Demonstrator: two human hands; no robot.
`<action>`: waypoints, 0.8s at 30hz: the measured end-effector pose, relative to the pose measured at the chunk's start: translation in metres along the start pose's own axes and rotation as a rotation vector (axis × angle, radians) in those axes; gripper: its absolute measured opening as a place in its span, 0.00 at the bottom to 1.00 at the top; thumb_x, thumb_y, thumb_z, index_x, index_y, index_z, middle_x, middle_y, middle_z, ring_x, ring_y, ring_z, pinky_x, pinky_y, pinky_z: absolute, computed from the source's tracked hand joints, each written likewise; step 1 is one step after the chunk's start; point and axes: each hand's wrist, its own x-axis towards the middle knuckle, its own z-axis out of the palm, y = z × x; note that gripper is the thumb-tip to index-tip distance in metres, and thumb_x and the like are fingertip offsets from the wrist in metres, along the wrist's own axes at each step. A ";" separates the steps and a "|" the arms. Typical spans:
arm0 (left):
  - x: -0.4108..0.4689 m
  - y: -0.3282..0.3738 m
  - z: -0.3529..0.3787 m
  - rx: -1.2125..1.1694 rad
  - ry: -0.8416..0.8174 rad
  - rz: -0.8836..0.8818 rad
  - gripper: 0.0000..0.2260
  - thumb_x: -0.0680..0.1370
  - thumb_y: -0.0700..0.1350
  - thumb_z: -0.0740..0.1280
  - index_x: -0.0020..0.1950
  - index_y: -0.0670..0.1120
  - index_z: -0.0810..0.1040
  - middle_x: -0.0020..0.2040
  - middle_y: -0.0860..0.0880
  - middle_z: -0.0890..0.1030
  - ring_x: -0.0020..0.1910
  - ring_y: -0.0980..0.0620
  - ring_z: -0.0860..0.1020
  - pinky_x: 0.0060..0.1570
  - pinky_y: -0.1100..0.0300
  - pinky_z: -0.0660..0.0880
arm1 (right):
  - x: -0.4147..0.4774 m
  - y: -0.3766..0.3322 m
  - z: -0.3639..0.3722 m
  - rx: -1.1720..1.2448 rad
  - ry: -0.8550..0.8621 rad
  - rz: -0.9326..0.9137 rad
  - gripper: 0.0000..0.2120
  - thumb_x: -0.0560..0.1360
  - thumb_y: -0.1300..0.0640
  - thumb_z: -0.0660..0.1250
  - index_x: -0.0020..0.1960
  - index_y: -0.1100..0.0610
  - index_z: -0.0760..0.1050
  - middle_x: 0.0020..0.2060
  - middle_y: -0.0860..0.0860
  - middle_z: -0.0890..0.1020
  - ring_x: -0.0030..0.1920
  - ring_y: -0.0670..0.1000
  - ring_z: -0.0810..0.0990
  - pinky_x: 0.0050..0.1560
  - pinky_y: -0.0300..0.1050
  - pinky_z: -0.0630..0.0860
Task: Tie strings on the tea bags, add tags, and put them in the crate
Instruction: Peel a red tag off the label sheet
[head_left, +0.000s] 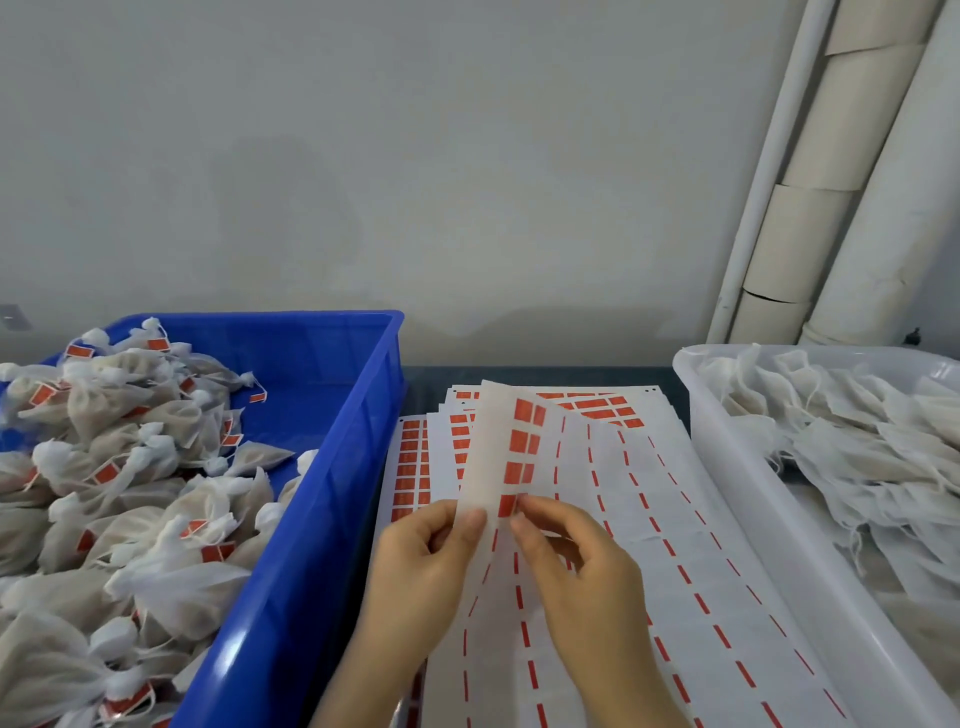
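Grey wall backing the bench. Left hand (431, 551) pinching the sticker strip (511, 452) upright while right hand (566, 551) is pinching a red tag (508, 505) free; tied tea bags (130, 467) filling the blue crate (332, 467) at left.

Small packing workshop: blue crate (322, 493) heaped with tagged tea bags (130, 467) at nine o'clock, white tub (727, 467) of untied bags (857, 441) at three, tag sheets (675, 545) between, cardboard tubes (810, 234) against bare wall (363, 156) at one.

Blue crate (332, 467), red tags (521, 441) on white sheets (675, 545), whitish tea bags (156, 519).
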 end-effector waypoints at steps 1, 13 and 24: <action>-0.002 0.002 0.000 -0.022 -0.019 0.022 0.09 0.71 0.53 0.65 0.43 0.49 0.80 0.36 0.54 0.83 0.35 0.53 0.82 0.30 0.70 0.75 | -0.001 -0.001 0.000 0.028 0.006 0.006 0.13 0.64 0.38 0.61 0.48 0.35 0.69 0.47 0.32 0.75 0.47 0.36 0.75 0.41 0.23 0.69; -0.010 0.012 -0.001 -0.122 -0.098 0.052 0.12 0.67 0.54 0.65 0.44 0.48 0.81 0.37 0.54 0.84 0.38 0.56 0.83 0.32 0.70 0.75 | -0.008 -0.008 -0.003 0.160 0.036 -0.037 0.09 0.62 0.40 0.64 0.42 0.37 0.74 0.39 0.30 0.78 0.46 0.32 0.77 0.38 0.21 0.71; -0.008 0.009 0.000 -0.110 -0.095 0.035 0.05 0.73 0.46 0.66 0.44 0.47 0.81 0.37 0.55 0.84 0.38 0.57 0.83 0.32 0.70 0.75 | -0.006 -0.004 -0.008 0.303 -0.062 -0.009 0.06 0.72 0.54 0.68 0.42 0.43 0.79 0.41 0.30 0.80 0.47 0.31 0.76 0.36 0.21 0.70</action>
